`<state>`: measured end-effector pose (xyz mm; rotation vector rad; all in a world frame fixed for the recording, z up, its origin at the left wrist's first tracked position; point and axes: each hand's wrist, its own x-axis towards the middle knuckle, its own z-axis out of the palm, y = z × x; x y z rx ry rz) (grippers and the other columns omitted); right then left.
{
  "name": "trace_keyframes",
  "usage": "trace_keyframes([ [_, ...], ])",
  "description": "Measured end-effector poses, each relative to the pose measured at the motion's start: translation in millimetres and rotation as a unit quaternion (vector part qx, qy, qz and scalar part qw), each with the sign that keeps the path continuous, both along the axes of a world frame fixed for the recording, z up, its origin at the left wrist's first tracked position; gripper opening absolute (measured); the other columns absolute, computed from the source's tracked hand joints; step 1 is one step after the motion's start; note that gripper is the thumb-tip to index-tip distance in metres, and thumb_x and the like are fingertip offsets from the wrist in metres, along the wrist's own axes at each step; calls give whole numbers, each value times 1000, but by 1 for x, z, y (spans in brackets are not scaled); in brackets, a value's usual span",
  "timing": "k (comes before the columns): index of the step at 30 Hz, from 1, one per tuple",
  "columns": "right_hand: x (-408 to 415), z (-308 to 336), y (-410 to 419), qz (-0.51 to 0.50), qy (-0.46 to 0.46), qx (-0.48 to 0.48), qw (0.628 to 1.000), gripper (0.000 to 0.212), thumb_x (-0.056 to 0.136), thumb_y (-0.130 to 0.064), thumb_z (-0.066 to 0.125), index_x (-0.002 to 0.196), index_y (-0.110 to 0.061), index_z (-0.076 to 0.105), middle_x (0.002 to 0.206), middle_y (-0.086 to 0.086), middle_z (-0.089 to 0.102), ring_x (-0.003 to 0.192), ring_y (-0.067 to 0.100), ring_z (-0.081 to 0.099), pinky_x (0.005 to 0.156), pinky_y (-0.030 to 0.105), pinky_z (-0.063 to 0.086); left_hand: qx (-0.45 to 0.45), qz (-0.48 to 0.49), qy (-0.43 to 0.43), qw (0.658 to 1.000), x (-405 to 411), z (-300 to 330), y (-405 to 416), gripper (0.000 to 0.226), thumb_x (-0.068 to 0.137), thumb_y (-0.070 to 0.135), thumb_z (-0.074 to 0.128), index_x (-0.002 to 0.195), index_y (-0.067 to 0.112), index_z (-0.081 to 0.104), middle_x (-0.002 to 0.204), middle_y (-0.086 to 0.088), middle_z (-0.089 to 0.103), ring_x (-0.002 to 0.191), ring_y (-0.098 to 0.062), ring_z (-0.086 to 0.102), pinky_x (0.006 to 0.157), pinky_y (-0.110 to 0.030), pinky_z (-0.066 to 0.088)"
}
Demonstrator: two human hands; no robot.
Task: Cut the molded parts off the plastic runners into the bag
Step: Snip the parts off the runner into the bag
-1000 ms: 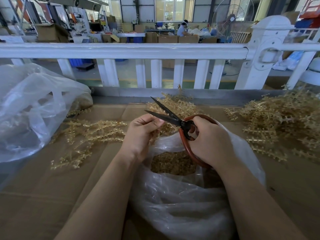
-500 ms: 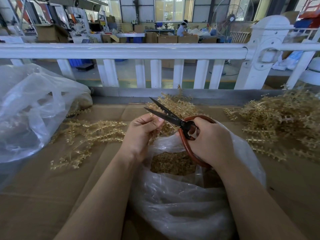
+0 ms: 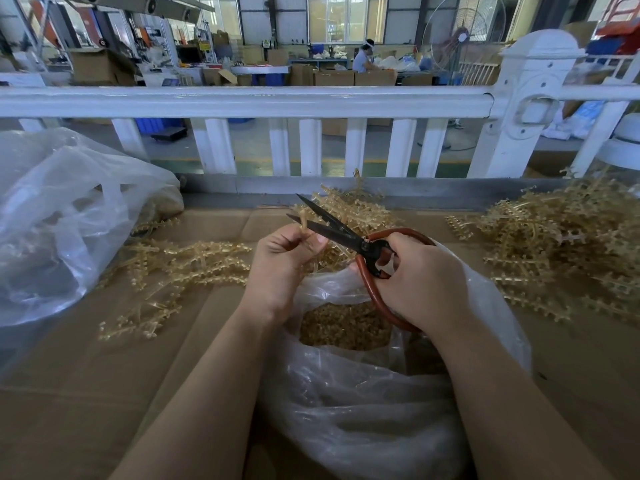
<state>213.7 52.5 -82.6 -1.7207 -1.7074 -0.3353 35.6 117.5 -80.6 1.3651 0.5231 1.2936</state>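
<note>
The cardboard-covered table [image 3: 86, 393] carries a heap of uncut plastic runners [image 3: 568, 244] off at two o'clock, a thinner scatter [image 3: 180, 268] at ten o'clock, and, dead centre at six o'clock under both wrists, the open clear bag [image 3: 363, 420] with a bed of cut molded parts [image 3: 343, 325] showing in its mouth. Above that mouth the right hand [image 3: 419, 282] has its fingers curled through and round the red loop handles of the scissors [image 3: 346, 233], whose dark blades stand apart in a narrow V pointing toward ten o'clock. The left hand [image 3: 280, 261] is the nearer one to the blade tips, and its fingers are pinched together on a short runner piece [image 3: 304, 219] that stands roughly upright, long axis twelve to six, its top sitting between the open blades. Judging by this, the closing cut should drop the part straight into the bag below.
</note>
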Motion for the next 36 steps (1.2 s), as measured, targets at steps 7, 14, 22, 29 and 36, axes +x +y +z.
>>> trace_keyframes([
  [7, 0, -1, -1, 19, 13, 8, 1000, 51, 84, -68, 58, 91, -20, 70, 79, -10, 70, 68, 9, 60, 64, 17, 47, 9, -26, -8, 1000, 1, -1, 1, 36, 88, 0, 62, 63, 24, 72, 61, 12, 63, 51, 4, 52, 54, -7, 42],
  [14, 0, 0, -1, 19, 13, 13, 1000, 54, 84, -68, 55, 93, -18, 71, 79, -9, 70, 68, 9, 60, 64, 17, 44, 48, 10, -9, 999, 2, -2, 1, 32, 87, 0, 60, 71, 26, 69, 68, 11, 66, 66, -3, 60, 68, -16, 50],
  [22, 1, 0, -1, 28, 20, 28, 999, 53, 83, -69, 57, 90, -18, 72, 76, -11, 69, 65, 6, 54, 61, 10, 35, 65, 44, -15, 997, 2, -5, 2, 5, 93, -6, 56, 92, -3, 60, 80, 5, 70, 78, -7, 65, 76, -19, 52],
  [29, 0, 0, -1, 34, 16, 38, 999, 58, 84, -73, 52, 87, -19, 72, 76, -13, 69, 65, 3, 54, 62, 11, 39, 57, 27, -12, 998, 0, -6, 4, 11, 93, 5, 61, 84, 11, 62, 78, 6, 68, 77, -7, 63, 75, -19, 50],
  [36, 2, -1, -1, 33, 17, 26, 999, 40, 85, -55, 67, 91, -16, 71, 81, -10, 70, 69, 5, 56, 64, 16, 44, 70, -6, 5, 998, 3, -6, 5, 25, 91, 7, 60, 82, 26, 73, 81, 7, 72, 80, -5, 67, 76, -18, 52],
])
